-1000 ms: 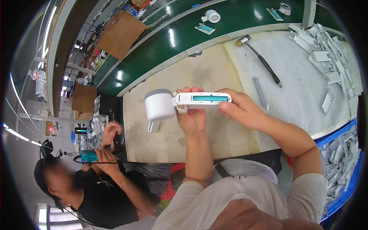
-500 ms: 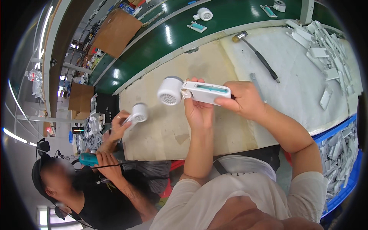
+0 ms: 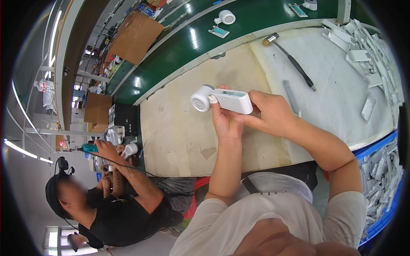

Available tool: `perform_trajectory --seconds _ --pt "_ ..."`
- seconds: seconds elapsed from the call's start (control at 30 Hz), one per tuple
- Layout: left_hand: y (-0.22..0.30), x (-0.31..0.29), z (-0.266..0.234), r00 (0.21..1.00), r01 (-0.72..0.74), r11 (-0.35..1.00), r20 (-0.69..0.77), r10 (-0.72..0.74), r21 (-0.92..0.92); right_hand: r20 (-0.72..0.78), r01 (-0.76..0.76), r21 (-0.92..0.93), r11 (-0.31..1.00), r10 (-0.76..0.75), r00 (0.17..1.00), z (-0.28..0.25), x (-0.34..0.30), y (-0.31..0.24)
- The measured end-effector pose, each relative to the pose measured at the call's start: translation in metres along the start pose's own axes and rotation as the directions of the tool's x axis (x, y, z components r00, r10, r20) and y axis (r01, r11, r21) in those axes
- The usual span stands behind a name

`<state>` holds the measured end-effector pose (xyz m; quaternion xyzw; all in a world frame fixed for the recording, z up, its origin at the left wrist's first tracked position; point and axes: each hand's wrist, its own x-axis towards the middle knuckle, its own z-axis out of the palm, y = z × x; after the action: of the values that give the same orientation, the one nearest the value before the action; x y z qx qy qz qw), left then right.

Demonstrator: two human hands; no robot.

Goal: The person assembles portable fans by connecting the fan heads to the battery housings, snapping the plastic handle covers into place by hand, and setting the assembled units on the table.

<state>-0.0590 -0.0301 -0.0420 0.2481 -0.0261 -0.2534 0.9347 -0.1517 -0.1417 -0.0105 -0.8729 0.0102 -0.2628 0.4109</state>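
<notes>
Over the workbench I hold a white handheld fan (image 3: 235,102). Its round grilled head points left, and a slot with a teal part inside lies along the top of its handle. My left hand (image 3: 227,124) supports the handle from below near the joint to the head, with a white cap on one fingertip. My right hand (image 3: 270,112) grips the handle's right end between thumb and fingers. Some of the left fingers are hidden behind the handle.
A hammer (image 3: 294,65) and a flat grey strip (image 3: 291,97) lie right of my hands. White plastic parts (image 3: 363,57) pile up at the far right; a blue bin (image 3: 376,225) holds more. Left, a co-worker holds a teal power screwdriver (image 3: 89,148). Fan units rest on the green conveyor (image 3: 171,64).
The fan in my hands has shifted right and turned, its handle end now facing nearer me. The co-worker's white fan has moved back off the bench, and the teal screwdriver has risen.
</notes>
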Motion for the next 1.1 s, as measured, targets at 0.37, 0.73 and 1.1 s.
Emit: perform_trajectory --seconds 0.37,0.73,1.1 --pt "0.008 -0.003 0.006 0.992 -0.093 0.996 0.085 0.094 -0.009 0.069 -0.099 0.194 0.976 0.088 0.994 0.002 0.004 0.005" --pt "0.203 0.057 -0.069 0.938 -0.072 -0.314 0.171 0.301 0.947 0.322 0.103 0.056 0.993 -0.115 0.94 0.009 0.0 0.029" --pt "0.288 0.062 -0.14 0.825 0.324 -0.677 0.153 0.543 0.661 0.308 0.155 -0.137 0.978 -0.106 0.945 0.016 0.071 0.041"
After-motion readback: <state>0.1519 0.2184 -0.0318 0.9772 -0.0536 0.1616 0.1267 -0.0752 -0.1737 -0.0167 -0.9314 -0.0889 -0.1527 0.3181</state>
